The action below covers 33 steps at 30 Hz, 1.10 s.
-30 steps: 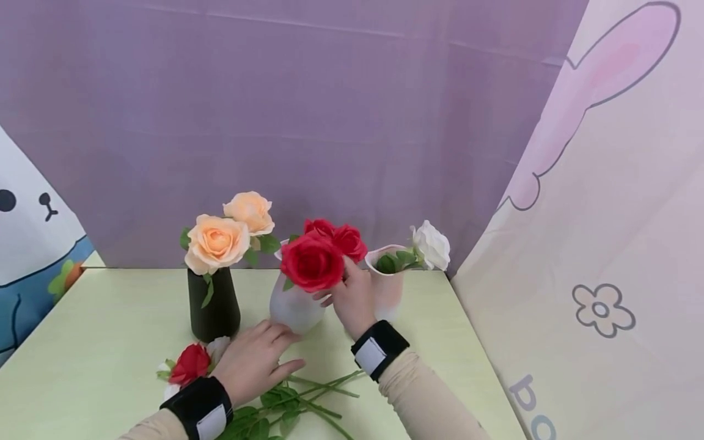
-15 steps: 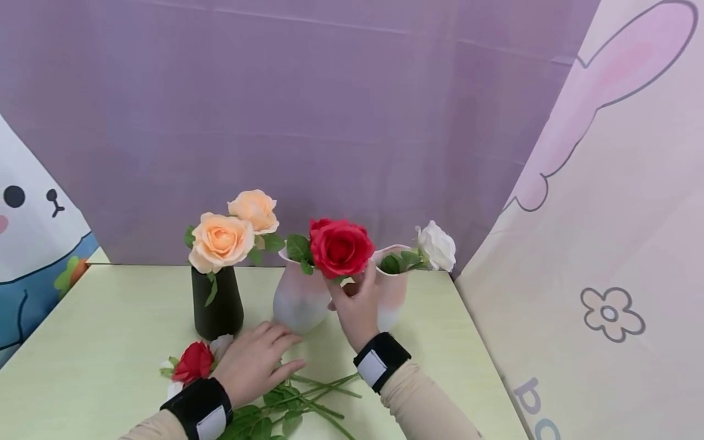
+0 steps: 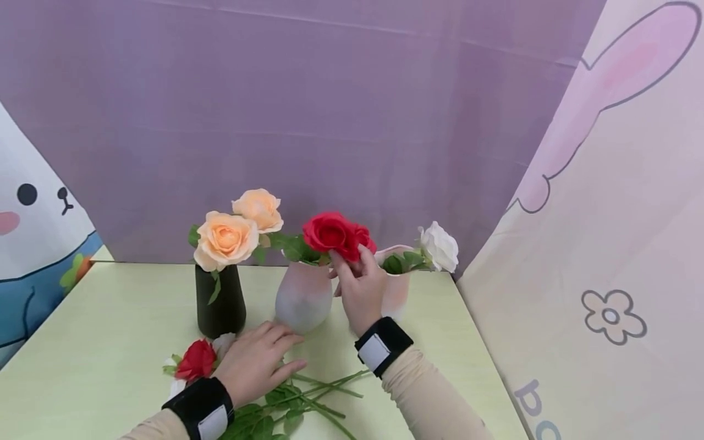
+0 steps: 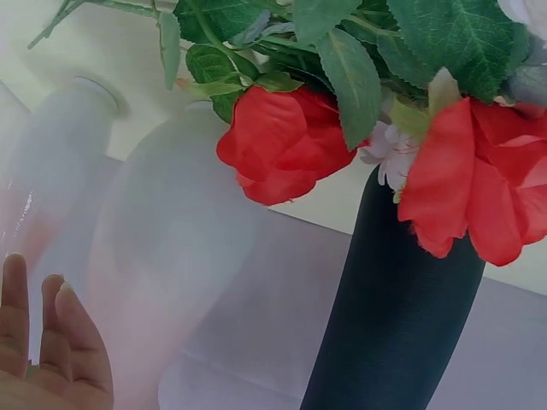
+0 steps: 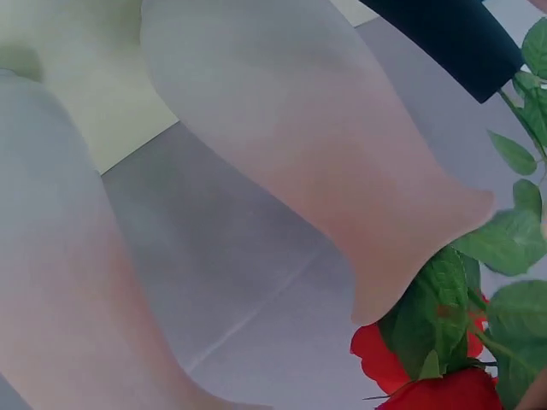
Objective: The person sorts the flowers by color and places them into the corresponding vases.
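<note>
My right hand (image 3: 360,290) is up at the red roses (image 3: 330,233) in the middle vase (image 3: 304,299), thumb and fingers around one bloom. This vase fades from pink at its flared rim to pale grey-blue. In the right wrist view, green leaves (image 5: 436,307) and red petals come out of its mouth. My left hand (image 3: 261,360) lies palm down over flower stems (image 3: 324,391) on the table, fingers extended, fingertips near the vase's base. By its wrist lies a red rose (image 3: 197,360) among white blooms. A few fingers (image 4: 81,342) show low in the left wrist view.
A black vase (image 3: 220,305) with two peach roses (image 3: 227,238) stands left of the middle one. To the right, partly behind my right hand, is another pink vase (image 3: 397,287) holding a white rose (image 3: 440,245). A purple curtain (image 3: 330,122) hangs behind the table (image 3: 126,318).
My right hand has turned the red bloom: it faced the camera half a second ago and now leans up and left, with another bloom showing beside it. The left hand has stayed put.
</note>
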Tool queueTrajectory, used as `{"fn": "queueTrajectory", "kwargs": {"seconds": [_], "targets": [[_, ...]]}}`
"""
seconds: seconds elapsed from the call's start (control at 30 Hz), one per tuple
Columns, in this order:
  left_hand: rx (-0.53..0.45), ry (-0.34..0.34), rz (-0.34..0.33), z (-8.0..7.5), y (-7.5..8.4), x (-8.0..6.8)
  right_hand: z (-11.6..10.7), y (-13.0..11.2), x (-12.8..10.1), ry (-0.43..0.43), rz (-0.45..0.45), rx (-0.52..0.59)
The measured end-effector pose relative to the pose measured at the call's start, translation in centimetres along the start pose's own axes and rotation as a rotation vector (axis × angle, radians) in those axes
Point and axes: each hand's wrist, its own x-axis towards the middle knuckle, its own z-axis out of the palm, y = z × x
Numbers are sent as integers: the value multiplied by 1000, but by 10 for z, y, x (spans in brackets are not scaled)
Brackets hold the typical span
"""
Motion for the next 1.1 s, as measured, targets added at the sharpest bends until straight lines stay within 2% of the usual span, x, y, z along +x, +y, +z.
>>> {"fn": "queueTrajectory", "kwargs": {"seconds": [0.13, 0.33, 0.43, 0.57, 0.67, 0.77, 0.93, 1.1], "targets": [[-7, -1, -2, -1, -1, -2, 4, 14, 2, 0, 49, -91], [29, -28, -9, -9, -6, -4, 5, 30, -4, -34, 97, -156], [50, -13, -23, -17, -12, -6, 3, 33, -7, -39, 95, -158], [55, 15, -36, -29, -21, -10, 2, 35, -12, -42, 83, -84], [55, 37, -49, -29, -31, -17, 3, 38, -18, -41, 75, -28], [71, 37, -80, -23, -43, -28, 6, 43, -25, -47, 62, -17], [133, -10, -129, -20, -62, -46, 9, 53, -36, -79, 37, -63], [150, -3, -147, -19, -83, -59, 13, 67, -46, -101, 6, -152]]}}
